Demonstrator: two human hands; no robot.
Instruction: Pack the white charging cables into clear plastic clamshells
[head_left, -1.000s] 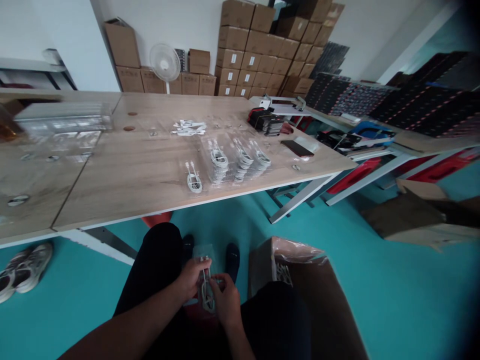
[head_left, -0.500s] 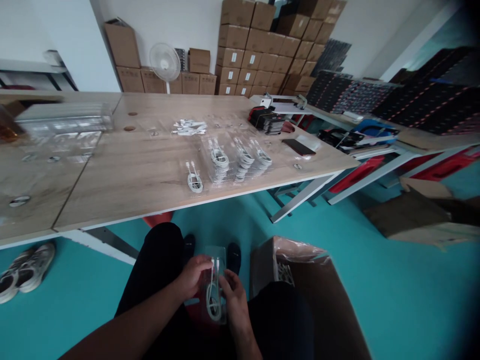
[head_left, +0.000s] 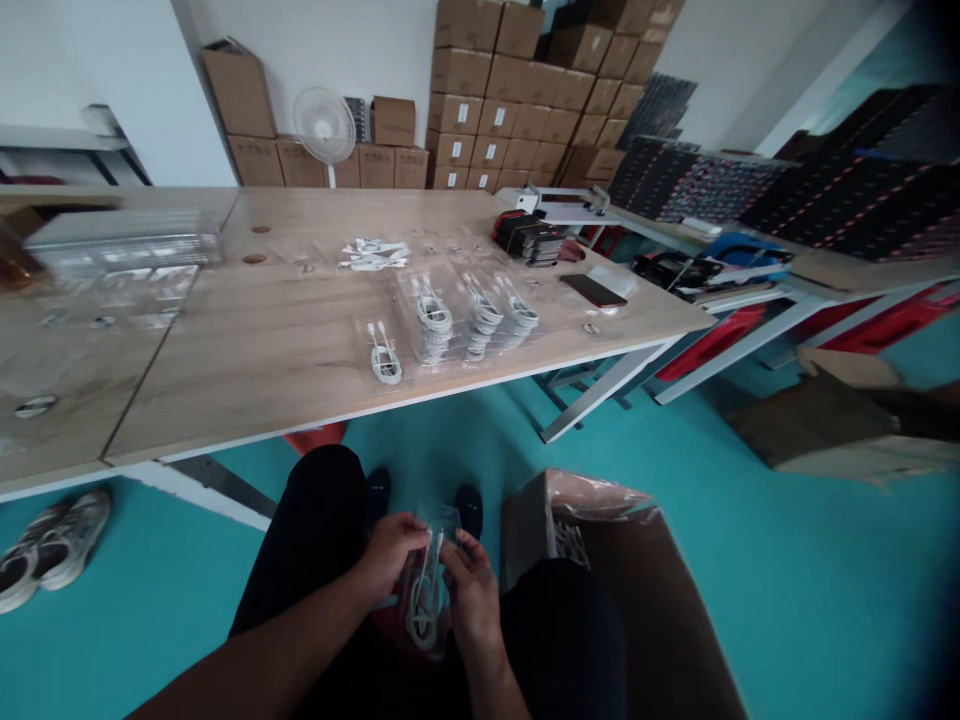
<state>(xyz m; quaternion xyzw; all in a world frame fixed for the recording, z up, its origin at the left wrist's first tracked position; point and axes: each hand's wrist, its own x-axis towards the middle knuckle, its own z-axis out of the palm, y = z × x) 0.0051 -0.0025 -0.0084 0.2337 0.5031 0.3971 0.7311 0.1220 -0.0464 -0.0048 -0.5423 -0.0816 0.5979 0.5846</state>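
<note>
Over my lap, my left hand (head_left: 390,556) and my right hand (head_left: 471,590) both pinch a small clear plastic bag (head_left: 429,585) with a coiled white cable inside it. The left fingers grip the bag's upper left edge, the right fingers its upper right edge. On the wooden table (head_left: 262,360) ahead lie three rows of bagged white cables (head_left: 469,318), one single bagged cable (head_left: 384,358) and a loose heap of white cables (head_left: 373,254).
An open cardboard box (head_left: 600,590) lined with plastic stands right of my knee. A phone (head_left: 593,290) and a black stack (head_left: 530,240) lie at the table's right end. Clear trays (head_left: 124,240) sit far left. Shoes (head_left: 45,545) lie on the teal floor.
The bag with the cable has shifted slightly right and upward between my hands, and my right fingers have moved up to its top edge. The view has drifted a little.
</note>
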